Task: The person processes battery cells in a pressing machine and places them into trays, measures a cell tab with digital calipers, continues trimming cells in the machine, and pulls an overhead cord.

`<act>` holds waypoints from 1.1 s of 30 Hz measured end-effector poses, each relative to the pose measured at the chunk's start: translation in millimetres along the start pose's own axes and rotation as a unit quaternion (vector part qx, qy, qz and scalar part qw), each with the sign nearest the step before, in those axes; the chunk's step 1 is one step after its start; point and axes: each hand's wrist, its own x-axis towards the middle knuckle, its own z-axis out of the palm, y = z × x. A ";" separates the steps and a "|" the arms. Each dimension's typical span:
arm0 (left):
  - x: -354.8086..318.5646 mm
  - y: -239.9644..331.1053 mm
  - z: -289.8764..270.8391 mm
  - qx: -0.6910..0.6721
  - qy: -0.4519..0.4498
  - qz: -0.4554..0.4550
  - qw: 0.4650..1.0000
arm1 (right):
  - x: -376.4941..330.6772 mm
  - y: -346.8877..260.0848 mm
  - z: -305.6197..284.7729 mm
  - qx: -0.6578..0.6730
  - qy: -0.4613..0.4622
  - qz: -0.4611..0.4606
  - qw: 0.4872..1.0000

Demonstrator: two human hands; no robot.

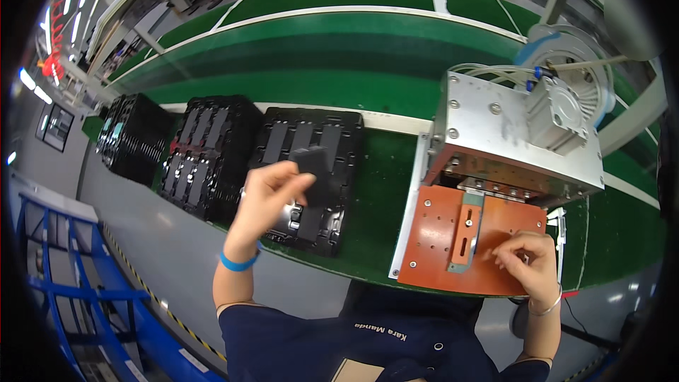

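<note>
My left hand [269, 194] pinches a thin dark rectangular plate [315, 161] between thumb and fingers. It holds the plate raised over a black moulded tray [349, 138], where similar dark pieces lie in the slots. My right hand [529, 260] hovers over the orange base plate [433, 269] of a metal press, just right of a narrow orange and grey-green slotted fixture [465, 233]. Its fingers are curled together, and anything between the fingertips is too small to make out.
The metal press [513, 124] with an air cylinder [559, 117] stands at the right, a clear reel [583, 78] behind it. Two more stacks of black trays [212, 148] [134, 134] line the green bench leftward. A blue rack [85, 290] stands lower left.
</note>
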 end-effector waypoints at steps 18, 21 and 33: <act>-35.5 -74.3 -42.4 0.464 0.234 -0.038 0.854 | 139.0 -21.5 193.4 -0.484 -0.256 -0.498 0.673; -36.1 -84.7 -44.0 0.475 0.238 -0.033 0.846 | 151.6 -5.8 234.4 -0.525 -0.221 -0.588 0.574; -25.4 -69.0 -53.3 0.451 0.158 -0.070 0.876 | 160.0 -5.1 251.2 -0.534 -0.232 -0.589 0.560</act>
